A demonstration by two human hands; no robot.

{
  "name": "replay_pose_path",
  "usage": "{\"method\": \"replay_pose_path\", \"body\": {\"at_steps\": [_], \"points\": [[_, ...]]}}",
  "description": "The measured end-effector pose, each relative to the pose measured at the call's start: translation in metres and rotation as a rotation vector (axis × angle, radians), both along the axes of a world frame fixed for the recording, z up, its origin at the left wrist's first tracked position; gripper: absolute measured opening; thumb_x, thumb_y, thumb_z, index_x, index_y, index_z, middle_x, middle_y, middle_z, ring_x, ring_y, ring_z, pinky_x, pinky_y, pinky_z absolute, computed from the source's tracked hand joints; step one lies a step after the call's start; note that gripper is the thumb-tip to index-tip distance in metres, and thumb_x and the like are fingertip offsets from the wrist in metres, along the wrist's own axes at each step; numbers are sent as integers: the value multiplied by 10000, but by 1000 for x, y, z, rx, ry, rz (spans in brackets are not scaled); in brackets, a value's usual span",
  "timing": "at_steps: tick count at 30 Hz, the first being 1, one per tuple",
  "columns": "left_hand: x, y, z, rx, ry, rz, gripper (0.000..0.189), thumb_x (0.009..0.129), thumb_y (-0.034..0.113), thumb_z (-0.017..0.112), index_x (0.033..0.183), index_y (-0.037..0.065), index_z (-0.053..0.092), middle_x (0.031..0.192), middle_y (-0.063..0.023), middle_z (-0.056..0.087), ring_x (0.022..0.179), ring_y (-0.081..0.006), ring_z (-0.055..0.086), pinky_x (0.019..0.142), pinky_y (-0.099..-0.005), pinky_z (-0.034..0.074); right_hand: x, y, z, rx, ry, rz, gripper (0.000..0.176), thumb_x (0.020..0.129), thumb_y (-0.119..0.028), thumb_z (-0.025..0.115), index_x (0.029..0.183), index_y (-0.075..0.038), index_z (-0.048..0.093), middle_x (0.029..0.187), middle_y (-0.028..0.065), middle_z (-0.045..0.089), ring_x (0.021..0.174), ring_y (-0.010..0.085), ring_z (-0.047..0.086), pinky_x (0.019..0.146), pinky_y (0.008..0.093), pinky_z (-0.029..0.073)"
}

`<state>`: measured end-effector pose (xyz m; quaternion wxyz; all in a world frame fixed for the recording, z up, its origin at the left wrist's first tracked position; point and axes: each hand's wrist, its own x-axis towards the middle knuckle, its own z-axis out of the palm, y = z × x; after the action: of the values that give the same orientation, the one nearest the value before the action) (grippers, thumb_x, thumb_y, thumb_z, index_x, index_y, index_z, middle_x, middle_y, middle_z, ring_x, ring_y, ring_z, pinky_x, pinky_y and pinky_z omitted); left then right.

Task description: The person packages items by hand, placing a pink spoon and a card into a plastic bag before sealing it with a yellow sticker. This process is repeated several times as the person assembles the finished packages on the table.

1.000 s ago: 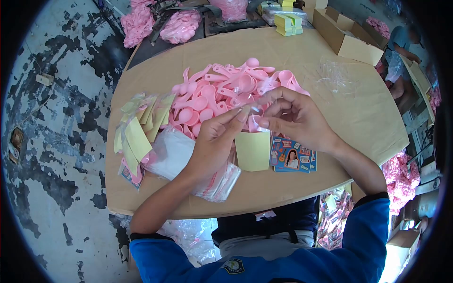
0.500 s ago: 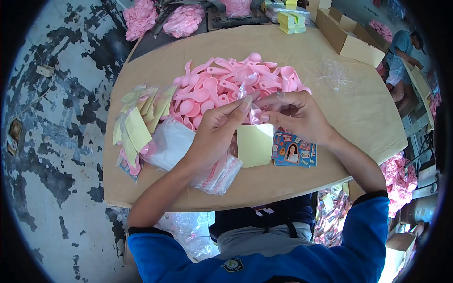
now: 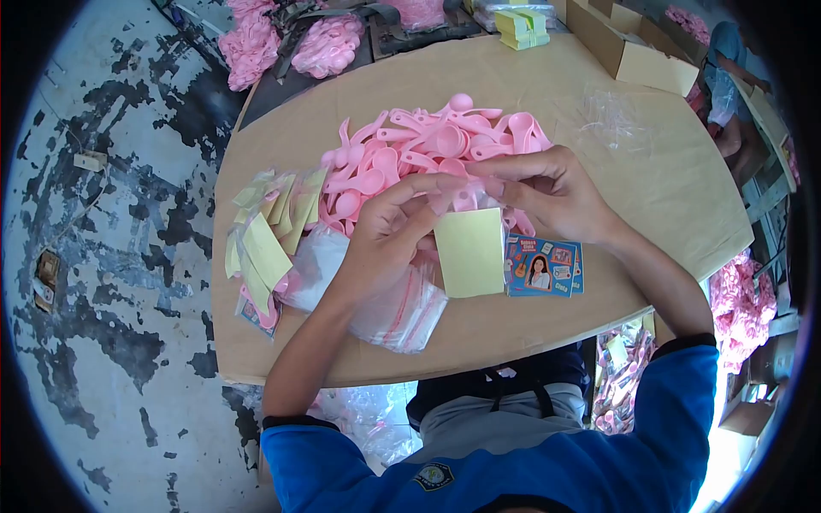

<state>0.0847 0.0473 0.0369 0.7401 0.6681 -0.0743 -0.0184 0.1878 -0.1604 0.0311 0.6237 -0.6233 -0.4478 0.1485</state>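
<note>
My left hand (image 3: 395, 221) and my right hand (image 3: 554, 198) meet in front of the pink spoon pile (image 3: 428, 145), both closed with fingertips pinching the top of a clear plastic bag. A plain pale yellow card (image 3: 470, 255) hangs upright in this bag, and a bit of pink shows above the card. Under my left wrist lies a stack of clear plastic bags (image 3: 402, 316) with red lines. Blue printed cards (image 3: 543, 269) rest on the table just below my right hand. Left of the bags, filled packets with yellow cards (image 3: 269, 239) lie in an overlapping heap.
The brown-covered table (image 3: 650, 197) carries loose clear plastic scraps (image 3: 611, 120) at right. At the back are a banded yellow card stack (image 3: 522, 30) and an open cardboard box (image 3: 633, 51). Another person (image 3: 731, 73) sits at far right. Filled packets (image 3: 623, 376) stand below the near edge.
The yellow card in the bag has risen slightly and shows more fully. My hands stay together at the bag's top. The whole view has shifted a little.
</note>
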Motion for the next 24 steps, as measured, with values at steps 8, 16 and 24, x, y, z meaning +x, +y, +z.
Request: {"method": "replay_pose_path", "body": {"at_steps": [8, 16, 24], "points": [[3, 15, 2, 148, -176, -61, 195, 965, 64, 463, 1120, 10, 569, 1101, -56, 595, 991, -98, 581, 803, -231, 485, 16, -7, 4, 133, -610, 2, 335, 674, 124, 554, 887, -50, 744, 802, 76, 703, 740, 200, 598, 751, 330, 481], [3, 14, 2, 169, -225, -69, 168, 962, 51, 458, 1069, 18, 584, 1044, -34, 589, 971, -87, 573, 772, -222, 482, 10, -5, 4, 67, -625, 11, 295, 676, 98, 569, 862, -57, 737, 781, 50, 692, 790, 212, 592, 777, 337, 480], [5, 17, -2, 222, -242, -97, 144, 959, 55, 471, 1034, 13, 586, 1000, -26, 582, 949, -85, 565, 791, -230, 476, 10, -4, 5, 51, -619, 10, 274, 703, 87, 580, 898, -49, 717, 851, 62, 699, 820, 220, 604, 785, 349, 483]]}}
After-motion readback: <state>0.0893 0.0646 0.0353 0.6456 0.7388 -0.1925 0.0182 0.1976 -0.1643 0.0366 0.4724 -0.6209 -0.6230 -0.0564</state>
